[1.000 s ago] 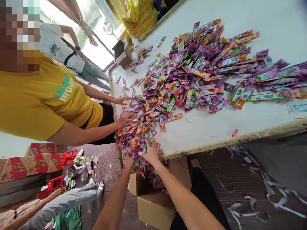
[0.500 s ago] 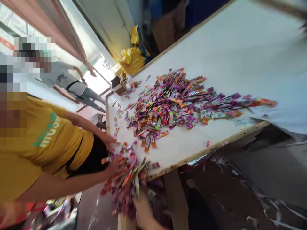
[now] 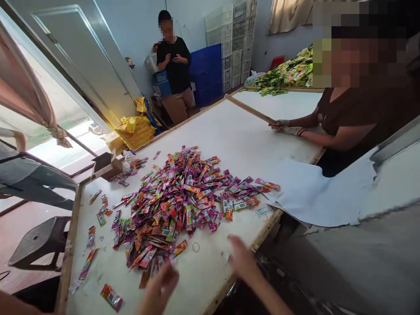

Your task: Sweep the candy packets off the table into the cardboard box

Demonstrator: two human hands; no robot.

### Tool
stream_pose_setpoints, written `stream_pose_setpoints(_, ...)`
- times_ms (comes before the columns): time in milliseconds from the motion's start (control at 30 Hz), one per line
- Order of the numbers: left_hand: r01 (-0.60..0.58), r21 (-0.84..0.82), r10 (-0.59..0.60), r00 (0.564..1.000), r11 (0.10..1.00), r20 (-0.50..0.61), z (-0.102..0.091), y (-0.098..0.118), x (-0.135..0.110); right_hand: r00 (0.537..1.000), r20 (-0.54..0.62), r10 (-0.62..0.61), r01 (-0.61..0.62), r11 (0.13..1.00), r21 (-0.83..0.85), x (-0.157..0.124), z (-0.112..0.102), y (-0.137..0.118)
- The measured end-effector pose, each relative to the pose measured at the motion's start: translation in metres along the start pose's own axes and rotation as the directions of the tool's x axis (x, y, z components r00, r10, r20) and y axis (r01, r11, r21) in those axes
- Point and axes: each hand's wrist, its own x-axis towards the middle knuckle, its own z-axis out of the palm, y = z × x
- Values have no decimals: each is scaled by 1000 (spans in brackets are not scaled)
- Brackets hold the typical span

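Though left hand (image 3: 159, 284) blurs near sachets (image 3: 170, 205), cannot tell its fingers' state; right hand (image 3: 242, 258) empty, fingers parted; forearms (image 3: 269, 295) cut off

Purple, orange and green packets (image 3: 177, 197)

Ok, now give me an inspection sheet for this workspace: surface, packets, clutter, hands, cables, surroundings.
Surface: white tabletop with wooden rim.
Packets: slim, printed, heaped; some lie scattered toward the left rim.
Clutter: open carton at the far left corner.
Hands: left hand by the heap's near edge, blurred, grip unclear; right hand open near the rim, apart from the heap.
Cables: nothing seen clearly.
Surroundings: co-worker's hands on a wooden strip; plastic stool, yellow bags, stacked crates.
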Motion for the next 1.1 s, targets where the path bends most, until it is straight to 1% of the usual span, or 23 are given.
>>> stream_pose_setpoints(33,-41,23,43,994,999,-97,-4,17,32,978,-202,50,-67,995,-80,24,-28,15)
stream_pose_setpoints(67,-107,110,133,956,988,-261,-10,32,65,937,-346,45,-105,982,-156,51,-56,30)
stream_pose_setpoints(100,-145,211,219,895,967,-389,-19,44,98,897,-440,25,-141,962,-233,80,-82,43)
stream_pose_setpoints(133,-122,309,256,860,943,-442,-27,53,129,861,-509,13,-193,934,-301,107,-105,54)
stream_pose_setpoints(167,-48,403,246,855,914,-456,-36,58,157,847,-532,11,-245,895,-373,132,-123,64)
stream_pose_setpoints(200,50,466,204,854,884,-479,-42,59,180,842,-538,41,-314,848,-427,153,-137,72)
stream_pose_setpoints(233,152,506,140,859,849,-493,-47,55,198,843,-529,93,-381,799,-466,170,-147,79)
stream_pose_setpoints(300,321,520,-16,861,791,-508,-52,41,219,838,-500,219,-488,712,-506,192,-153,85)
stream_pose_setpoints(333,371,513,-84,863,774,-498,-53,31,224,837,-482,259,-511,687,-517,198,-150,85)
stream_pose_setpoints(367,399,508,-136,868,763,-477,-53,22,226,846,-460,269,-505,680,-531,202,-144,83)
stream_pose_setpoints(400,410,506,-172,875,759,-452,-52,15,226,866,-433,249,-473,688,-550,203,-134,78)
stream_pose_setpoints(467,410,507,-209,889,758,-407,-52,6,224,927,-346,147,-338,732,-592,203,-106,64)
stream_pose_setpoints(500,407,508,-214,893,759,-396,-51,5,223,954,-288,87,-252,756,-604,202,-88,54)
stream_pose_setpoints(533,404,506,-217,896,762,-388,-50,6,222,971,-238,35,-176,779,-602,199,-69,44)
stream_pose_setpoints(567,400,502,-219,898,767,-381,-49,7,220,979,-202,-3,-119,800,-588,195,-48,33)
stream_pose_setpoints(633,390,497,-215,902,775,-373,-45,8,215,986,-159,-42,-51,842,-538,182,-7,10)
stream_pose_setpoints(733,395,477,-230,901,786,-367,-37,2,197,994,-65,-90,51,890,-452,153,47,-21)
stream_pose_setpoints(800,390,466,-227,902,794,-368,-31,-9,176,992,-5,-126,115,915,-387,129,76,-38)
stream_pose_setpoints(867,395,458,-229,898,797,-375,-27,-22,149,990,24,-140,141,937,-321,103,99,-53)
stream_pose_setpoints(967,472,442,-284,859,763,-426,-23,-45,100,984,86,-155,171,958,-231,61,127,-72)
stream_pose_setpoints(1033,535,434,-334,824,725,-458,-21,-61,63,968,179,-173,203,965,-168,34,140,-84)
stream_pose_setpoints(1067,557,434,-353,811,708,-466,-19,-70,45,950,253,-182,222,965,-140,22,144,-89)
stream_pose_setpoints(1100,578,430,-377,800,693,-467,-18,-78,27,921,340,-193,244,963,-115,11,145,-93)
